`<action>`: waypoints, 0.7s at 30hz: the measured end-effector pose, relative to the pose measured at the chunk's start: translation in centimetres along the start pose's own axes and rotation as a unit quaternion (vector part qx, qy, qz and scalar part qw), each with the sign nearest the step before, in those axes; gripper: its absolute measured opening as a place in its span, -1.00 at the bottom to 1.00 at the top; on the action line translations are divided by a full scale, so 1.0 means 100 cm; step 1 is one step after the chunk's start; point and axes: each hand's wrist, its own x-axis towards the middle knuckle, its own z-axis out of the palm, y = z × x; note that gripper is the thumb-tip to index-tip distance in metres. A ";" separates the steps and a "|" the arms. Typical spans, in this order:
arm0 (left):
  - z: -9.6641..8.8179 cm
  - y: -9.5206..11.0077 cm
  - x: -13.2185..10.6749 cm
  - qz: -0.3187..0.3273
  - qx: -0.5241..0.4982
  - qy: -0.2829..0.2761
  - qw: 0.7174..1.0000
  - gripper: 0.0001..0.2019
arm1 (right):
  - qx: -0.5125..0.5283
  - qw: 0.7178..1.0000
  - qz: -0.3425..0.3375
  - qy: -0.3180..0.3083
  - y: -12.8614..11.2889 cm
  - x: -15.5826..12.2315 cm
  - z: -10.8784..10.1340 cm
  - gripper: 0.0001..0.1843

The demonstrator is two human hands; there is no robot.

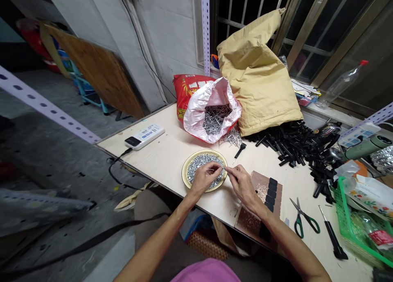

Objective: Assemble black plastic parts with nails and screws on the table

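My left hand (205, 177) is over the yellowish bowl (184, 176), thumb and fingers pinched together. Small shiny metal pieces (196, 164) fill the bowl. Just past its right rim, my right hand (243, 184) is also pinched, its fingertips nearly meeting those of the left. Something tiny and pale shows between the two hands, too small to name. Close to my right hand lies a brown patterned mat (260, 183) with a row of black rectangular pieces (270, 200) on it. A black part with a thin metal shaft (239, 151) lies beyond the bowl.
A red sack (192, 89) holding metal pins stands behind the bowl, beside a tan sack (260, 81). Black plastic parts (288, 142) are heaped at right. Scissors (302, 218), a black-handled tool (333, 237) and a green basket (346, 216) sit nearer. A white power bank (145, 136) lies left.
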 end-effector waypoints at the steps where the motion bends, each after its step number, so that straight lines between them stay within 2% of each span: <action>1: 0.000 0.001 0.000 -0.007 -0.011 -0.001 1.000 -0.92 | 0.000 1.000 0.003 0.003 0.000 0.000 0.000 -0.63; 5: 0.004 0.002 -0.002 -0.074 -0.125 -0.021 0.989 -0.82 | -0.005 1.000 0.002 0.009 0.000 0.000 -0.002 -0.62; 11: 0.011 0.002 0.002 -0.189 -0.345 -0.051 0.918 -0.64 | 0.001 1.000 0.002 0.014 0.001 0.000 -0.002 -0.61; 15: 0.011 -0.001 0.004 -0.223 -0.393 -0.071 0.889 -0.65 | -0.013 1.000 0.005 0.015 0.002 -0.002 -0.001 -0.59; 21: 0.008 -0.006 0.005 -0.259 -0.405 -0.082 0.873 -0.66 | -0.012 1.000 0.009 0.014 0.001 -0.005 0.000 -0.59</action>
